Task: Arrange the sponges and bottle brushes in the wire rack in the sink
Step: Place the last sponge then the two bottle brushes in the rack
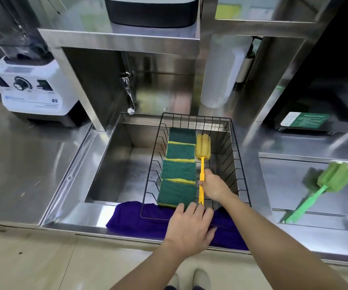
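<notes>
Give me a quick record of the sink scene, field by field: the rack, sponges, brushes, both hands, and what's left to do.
rack: black wire rack in the sink, front edge on a purple cloth
sponges: four green sponges in a row inside the rack
yellow brush: in the rack beside the sponges
green brush: outside, on the right counter
right hand: gripping the yellow handle
left hand: resting on the rack's front edge
remaining: green brush

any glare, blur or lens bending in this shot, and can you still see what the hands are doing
Head view: wide-angle bending bows the counter edges; soft glare on the steel counter; the far shelf is blurry. The right hand grips the yellow brush in the wire rack; the left hand rests at its near edge.
</notes>
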Demonstrator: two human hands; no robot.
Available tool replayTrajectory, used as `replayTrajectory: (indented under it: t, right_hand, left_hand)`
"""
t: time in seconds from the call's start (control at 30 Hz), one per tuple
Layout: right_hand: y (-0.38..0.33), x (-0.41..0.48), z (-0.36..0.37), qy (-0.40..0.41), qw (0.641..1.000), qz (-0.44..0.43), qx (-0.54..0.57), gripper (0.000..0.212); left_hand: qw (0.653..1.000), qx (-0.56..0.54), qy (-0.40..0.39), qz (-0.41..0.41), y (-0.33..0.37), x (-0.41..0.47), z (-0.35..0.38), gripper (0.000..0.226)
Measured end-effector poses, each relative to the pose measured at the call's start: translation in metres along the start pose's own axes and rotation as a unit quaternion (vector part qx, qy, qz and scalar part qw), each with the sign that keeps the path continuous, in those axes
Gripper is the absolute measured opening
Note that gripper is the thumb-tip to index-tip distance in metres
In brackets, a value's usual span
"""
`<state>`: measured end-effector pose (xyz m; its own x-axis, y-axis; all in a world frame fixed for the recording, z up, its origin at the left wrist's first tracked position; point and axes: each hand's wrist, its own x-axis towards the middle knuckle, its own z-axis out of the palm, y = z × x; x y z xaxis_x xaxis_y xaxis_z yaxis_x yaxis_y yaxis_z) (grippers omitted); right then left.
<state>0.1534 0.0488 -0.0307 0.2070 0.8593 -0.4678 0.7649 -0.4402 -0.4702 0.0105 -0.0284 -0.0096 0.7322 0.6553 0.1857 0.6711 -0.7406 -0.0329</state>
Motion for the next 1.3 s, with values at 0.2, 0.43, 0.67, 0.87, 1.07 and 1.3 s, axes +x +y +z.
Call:
replayTrajectory:
  t: [0.2, 0.43, 0.67, 0.87, 1.07, 1.3]
  right_hand:
    - [-0.005, 0.001, 0.0, -0.009, 0.998, -0.012, -0.059, 0.032]
    - [-0.004, -0.002, -0.022, 0.068, 0.997, -0.034, -0.016, 0.03]
    - [0.022, -0.011, -0.079, 0.226, 0.973, -0.03, 0.037, 0.022]
    - [0.088, -0.029, -0.108, 0.313, 0.942, 0.12, 0.03, 0.026]
    - [0.14, -0.054, -0.11, 0.407, 0.866, 0.232, 0.173, 0.036]
    - [0.17, -0.06, -0.098, 0.374, 0.833, 0.346, 0.215, 0.047]
  left_hand:
    - [1.0, -0.025, 0.002, 0.005, 0.001, 0.002, 0.001, 0.037]
    - [0.999, -0.031, -0.041, 0.003, 0.005, 0.004, -0.001, 0.04]
    - [0.995, -0.053, -0.066, 0.051, 0.031, 0.023, -0.008, 0.043]
    - [0.989, -0.052, -0.13, 0.057, 0.047, 0.04, -0.006, 0.04]
    - [0.982, -0.058, -0.167, 0.067, 0.047, 0.047, 0.001, 0.039]
    - [0.981, -0.057, -0.175, 0.061, 0.047, 0.045, 0.0, 0.036]
